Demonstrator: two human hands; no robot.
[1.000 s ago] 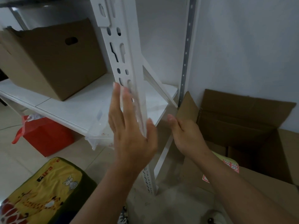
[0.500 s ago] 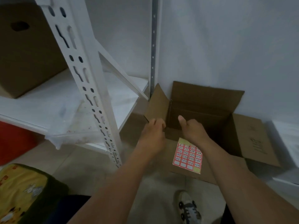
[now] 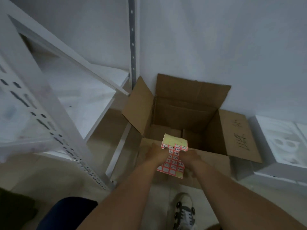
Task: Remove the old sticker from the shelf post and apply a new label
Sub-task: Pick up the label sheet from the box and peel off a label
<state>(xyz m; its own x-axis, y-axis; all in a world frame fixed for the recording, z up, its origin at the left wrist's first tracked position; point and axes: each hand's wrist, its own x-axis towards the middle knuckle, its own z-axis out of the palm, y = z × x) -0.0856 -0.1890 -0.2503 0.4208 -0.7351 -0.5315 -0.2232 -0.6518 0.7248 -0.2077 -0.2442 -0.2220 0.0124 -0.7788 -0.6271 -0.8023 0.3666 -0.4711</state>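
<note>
A sheet of red-bordered labels (image 3: 173,156) on yellow backing is held up over the near flap of an open cardboard box (image 3: 187,113). My left hand (image 3: 156,154) grips its left edge and my right hand (image 3: 191,157) grips its right edge; the fingers are curled behind the sheet. Several labels carry handwritten numbers. The white slotted shelf post (image 3: 54,127) stands to the left, blurred, apart from both hands. No sticker can be made out on it.
A white shelf board (image 3: 86,100) and a diagonal brace (image 3: 79,63) lie behind the post. A grey perforated upright (image 3: 132,39) runs along the white wall. White foam packing (image 3: 282,143) sits at the right. My shoe (image 3: 183,211) is on the floor below.
My hands left the shelf post and dropped to the box. The view swung right and down. The label sheet, lying on the flap half a second ago, is now lifted between both hands.
</note>
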